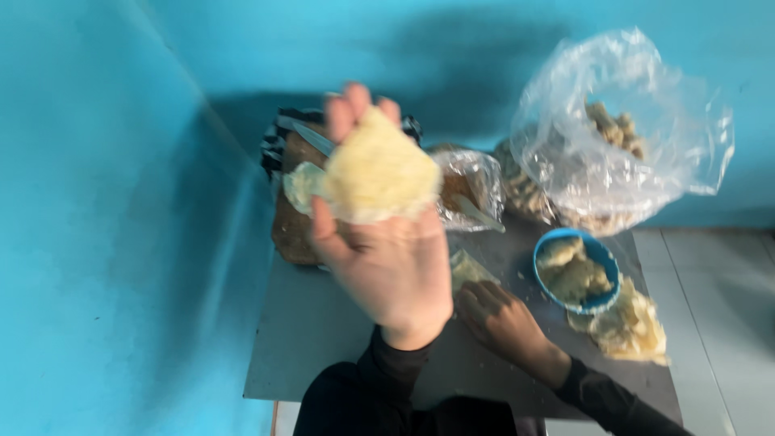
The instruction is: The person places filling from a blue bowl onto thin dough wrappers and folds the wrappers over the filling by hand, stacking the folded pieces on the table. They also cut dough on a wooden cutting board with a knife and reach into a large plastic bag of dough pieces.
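I see the grey bench against blue walls, a big clear plastic bag of brownish pieces at its far right, and a blue bowl of pale lumps below it. My left hand is raised palm-up, its grip closed around a pale yellow crumbly lump held above the bench. My right hand rests on the bench beside the bowl; I cannot tell its grip.

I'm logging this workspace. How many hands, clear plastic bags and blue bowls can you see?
Hands: 2, left hand holding a pale yellow piece, right hand on the grey board
Clear plastic bags: 2, large, small
Blue bowls: 1
Total: 5
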Motion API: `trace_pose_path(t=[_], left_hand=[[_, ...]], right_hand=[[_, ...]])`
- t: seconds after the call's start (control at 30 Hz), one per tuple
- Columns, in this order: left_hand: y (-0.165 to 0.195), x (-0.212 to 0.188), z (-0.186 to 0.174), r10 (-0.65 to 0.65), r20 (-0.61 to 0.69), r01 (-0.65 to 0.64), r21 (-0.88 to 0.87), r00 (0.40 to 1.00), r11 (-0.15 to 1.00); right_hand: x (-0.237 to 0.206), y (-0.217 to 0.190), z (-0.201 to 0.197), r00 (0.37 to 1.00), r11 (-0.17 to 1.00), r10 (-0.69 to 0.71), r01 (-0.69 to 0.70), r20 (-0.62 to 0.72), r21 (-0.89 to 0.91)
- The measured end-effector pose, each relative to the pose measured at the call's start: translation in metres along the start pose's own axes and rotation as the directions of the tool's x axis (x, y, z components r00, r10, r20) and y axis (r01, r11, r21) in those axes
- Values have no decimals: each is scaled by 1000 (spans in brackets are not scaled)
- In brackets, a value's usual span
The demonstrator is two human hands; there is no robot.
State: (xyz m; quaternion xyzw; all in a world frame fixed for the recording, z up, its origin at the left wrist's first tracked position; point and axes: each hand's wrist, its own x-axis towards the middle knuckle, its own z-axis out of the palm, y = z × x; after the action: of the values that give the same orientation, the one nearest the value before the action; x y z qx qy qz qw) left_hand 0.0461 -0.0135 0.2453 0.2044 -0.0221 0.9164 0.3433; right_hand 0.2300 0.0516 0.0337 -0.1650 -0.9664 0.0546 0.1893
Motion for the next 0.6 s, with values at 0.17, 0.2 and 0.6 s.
trace_pose_path(t=[0.17,0.2,0.6], left_hand=[[-21,-2,-1,-64,59,64,-1,996,998],[-24,-2,-1,-80,76,82,-19,994,996],[-37,-22,18,-250,152,241,72,956,968]], right_hand=[[18,13,-22,987,965,-157,151,-14,-213],[24,14,-34,994,980,-95,86,-45,-181],[92,-63,-202,773,977,-204,125,-600,-171]])
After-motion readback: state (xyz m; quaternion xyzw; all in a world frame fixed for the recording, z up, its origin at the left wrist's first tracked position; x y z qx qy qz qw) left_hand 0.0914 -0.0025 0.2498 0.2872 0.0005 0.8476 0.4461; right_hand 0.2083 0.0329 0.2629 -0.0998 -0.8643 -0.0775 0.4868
